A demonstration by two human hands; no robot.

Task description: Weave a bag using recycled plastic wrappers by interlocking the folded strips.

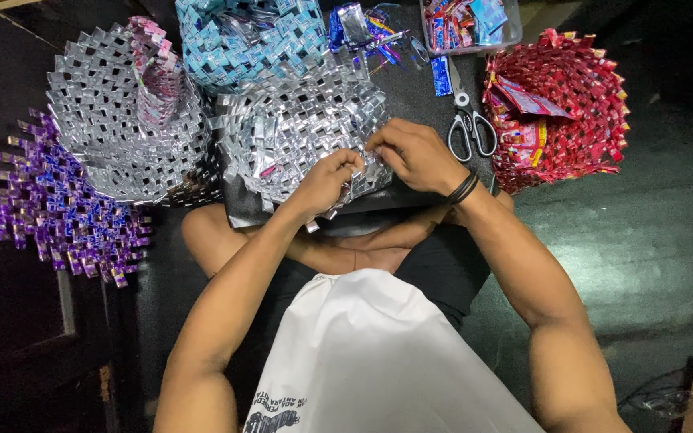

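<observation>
Both my hands work at the near edge of one silver woven piece (306, 128), a curved sheet plaited from folded foil strips, glossy and ridged like scales. My left hand (326, 180) is clenched on that edge, fingers curled in and pinching the strips. My right hand (415, 152) sits just beside it, fingertips pinching the same edge; two dark bands (463, 188) circle that wrist. The piece lies on the dark worktop (419, 88) straight ahead of my hands.

I count five woven pieces. Left of my left hand is a second silver one (122, 120), round and bowl-like, with a pink-striped strip across it; beyond that a purple one (58, 208) with jagged ends. Above my hands lies a light blue one (242, 36). Right of my right hand stands a red one (559, 108), spiky at the rim.

One pair of scissors (471, 128) lies just past my right hand, and one clear tray (468, 22) of loose wrappers farther up.
</observation>
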